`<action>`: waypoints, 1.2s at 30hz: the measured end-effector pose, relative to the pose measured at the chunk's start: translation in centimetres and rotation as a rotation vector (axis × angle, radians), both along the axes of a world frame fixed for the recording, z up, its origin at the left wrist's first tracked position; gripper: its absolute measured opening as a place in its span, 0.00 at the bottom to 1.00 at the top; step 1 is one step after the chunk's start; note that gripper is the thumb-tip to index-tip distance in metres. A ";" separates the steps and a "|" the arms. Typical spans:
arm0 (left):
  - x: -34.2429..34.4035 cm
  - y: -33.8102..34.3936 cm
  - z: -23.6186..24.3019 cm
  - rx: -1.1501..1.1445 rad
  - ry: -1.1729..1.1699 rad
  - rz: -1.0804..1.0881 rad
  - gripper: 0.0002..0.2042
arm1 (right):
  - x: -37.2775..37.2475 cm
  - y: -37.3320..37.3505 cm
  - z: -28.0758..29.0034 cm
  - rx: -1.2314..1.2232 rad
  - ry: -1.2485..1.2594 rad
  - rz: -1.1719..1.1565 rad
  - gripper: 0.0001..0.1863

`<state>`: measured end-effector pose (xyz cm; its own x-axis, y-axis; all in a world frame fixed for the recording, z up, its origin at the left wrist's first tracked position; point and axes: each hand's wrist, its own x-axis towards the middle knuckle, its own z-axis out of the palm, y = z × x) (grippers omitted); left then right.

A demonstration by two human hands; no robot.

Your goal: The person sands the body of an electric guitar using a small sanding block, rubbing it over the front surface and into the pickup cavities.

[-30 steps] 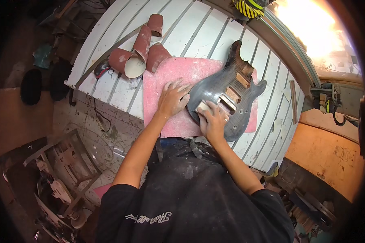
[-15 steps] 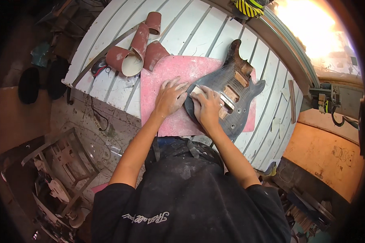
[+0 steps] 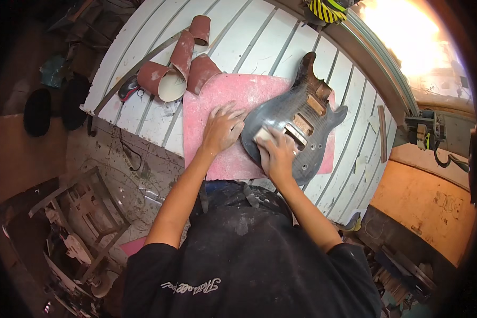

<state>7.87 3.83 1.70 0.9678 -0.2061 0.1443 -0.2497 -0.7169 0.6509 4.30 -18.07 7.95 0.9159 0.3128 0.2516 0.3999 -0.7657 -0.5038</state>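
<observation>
A dark grey guitar body (image 3: 319, 135) with several routed cavities lies on a pink dusty mat (image 3: 238, 90). My left hand (image 3: 220, 132) rests on the mat, touching or very near the body's left edge, its fingers stretched out. My right hand (image 3: 278, 156) grips a pale block (image 3: 262, 135) pressed on the lower left of the body's face, left of the cavities. The block is partly hidden under my fingers. Several reddish cylindrical pieces (image 3: 151, 78) lie beyond the mat, with a red-and-black tool (image 3: 128, 89) beside them.
The white slatted table (image 3: 249, 29) has a wooden stick (image 3: 382, 132) at its right side, near a metal rail and machine part (image 3: 425, 130). An orange board (image 3: 424, 206) is at the right, a metal frame (image 3: 93, 206) at lower left.
My right hand with the block went up and left, then back down and right across the guitar body. My left hand stays almost in place.
</observation>
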 end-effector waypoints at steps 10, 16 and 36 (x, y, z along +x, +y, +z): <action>0.0 0.1 -0.3 0.012 0.005 -0.016 0.21 | 0.5 1.2 0.5 -0.014 0.010 -0.036 0.11; 0.3 0.0 0.1 0.038 0.016 -0.031 0.20 | 1.4 2.1 -0.1 0.007 -0.034 -0.044 0.11; 0.1 0.1 -0.3 0.065 0.043 -0.043 0.20 | -1.3 0.5 -0.1 -0.023 0.003 -0.062 0.12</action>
